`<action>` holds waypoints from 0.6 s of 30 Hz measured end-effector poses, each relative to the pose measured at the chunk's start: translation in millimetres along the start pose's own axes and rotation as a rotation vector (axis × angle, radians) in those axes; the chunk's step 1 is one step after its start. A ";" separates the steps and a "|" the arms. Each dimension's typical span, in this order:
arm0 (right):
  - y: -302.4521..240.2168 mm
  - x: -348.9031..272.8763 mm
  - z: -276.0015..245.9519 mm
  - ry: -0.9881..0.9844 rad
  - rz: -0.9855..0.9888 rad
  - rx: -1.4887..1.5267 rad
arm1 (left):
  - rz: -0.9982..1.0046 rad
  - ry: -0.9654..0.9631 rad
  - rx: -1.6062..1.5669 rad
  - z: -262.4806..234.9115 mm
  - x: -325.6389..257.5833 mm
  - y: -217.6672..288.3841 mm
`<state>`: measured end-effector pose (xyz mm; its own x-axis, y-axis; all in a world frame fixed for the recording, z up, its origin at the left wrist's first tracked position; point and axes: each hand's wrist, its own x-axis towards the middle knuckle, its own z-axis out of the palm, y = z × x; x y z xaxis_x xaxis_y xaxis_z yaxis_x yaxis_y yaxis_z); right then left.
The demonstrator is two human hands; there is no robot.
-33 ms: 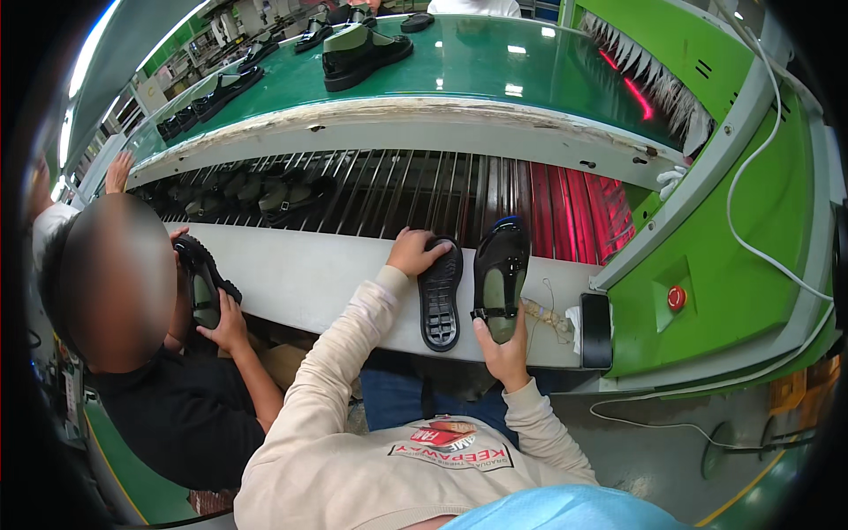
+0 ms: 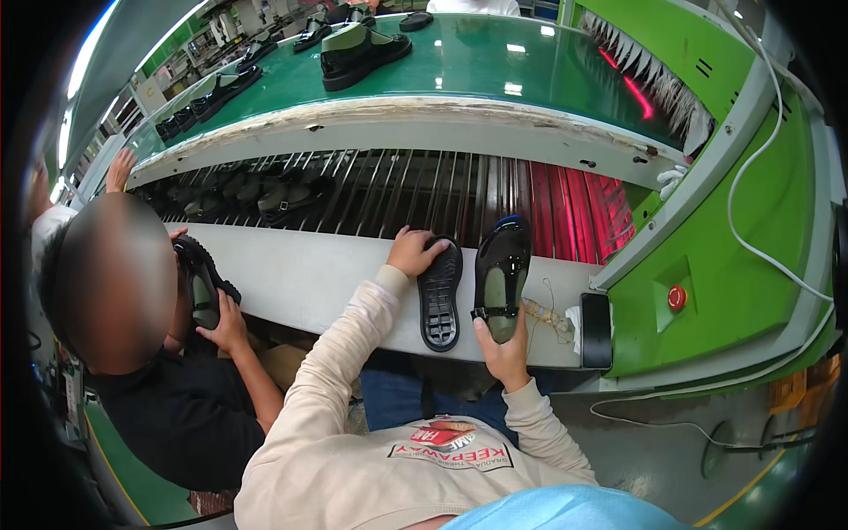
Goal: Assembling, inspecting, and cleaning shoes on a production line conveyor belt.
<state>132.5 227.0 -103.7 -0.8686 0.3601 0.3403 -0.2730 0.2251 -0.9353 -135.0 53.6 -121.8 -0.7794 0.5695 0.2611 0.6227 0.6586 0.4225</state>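
Observation:
A black shoe sole (image 2: 439,296) lies on the white ledge (image 2: 371,274), its gridded hollow inner side facing up. My left hand (image 2: 412,253) grips its upper left end, the thumb laid over the rim. Just to the right is a glossy black strapped shoe (image 2: 505,269) with a grey-green form inside, toe pointing away from me. My right hand (image 2: 504,352) is closed round the heel, thumb on the left side. Sole and shoe are side by side with a narrow gap between them.
Beyond the ledge runs a roller conveyor (image 2: 397,190), with several shoes (image 2: 287,199) at its left. Above it, a green belt (image 2: 477,62) carries more shoes. A co-worker (image 2: 190,415) at left holds another shoe (image 2: 203,283). A green machine (image 2: 724,300) with a red button stands right.

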 end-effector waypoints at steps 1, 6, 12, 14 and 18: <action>0.4 0.4 -0.7 0.008 0.012 0.003 | -0.031 0.006 -0.065 4.8 2.9 -2.8; -2.5 0.3 -3.9 0.012 -0.008 -0.082 | -0.220 0.129 -0.578 6.5 23.6 -19.2; 3.2 -7.0 -5.9 0.056 0.035 -0.060 | -0.170 0.247 -1.072 -69.6 19.9 60.6; 3.5 -5.5 -3.4 0.093 -0.039 -0.027 | -0.128 0.256 -1.130 -86.9 13.9 73.1; 0.8 -11.6 -11.9 0.097 0.097 0.109 | -0.018 0.211 -1.052 -92.0 1.7 82.9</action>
<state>147.3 233.7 -107.2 -0.8504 0.4623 0.2512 -0.2381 0.0876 -0.9673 -91.0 63.9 -6.5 -0.8468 0.4008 0.3498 0.3177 -0.1463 0.9368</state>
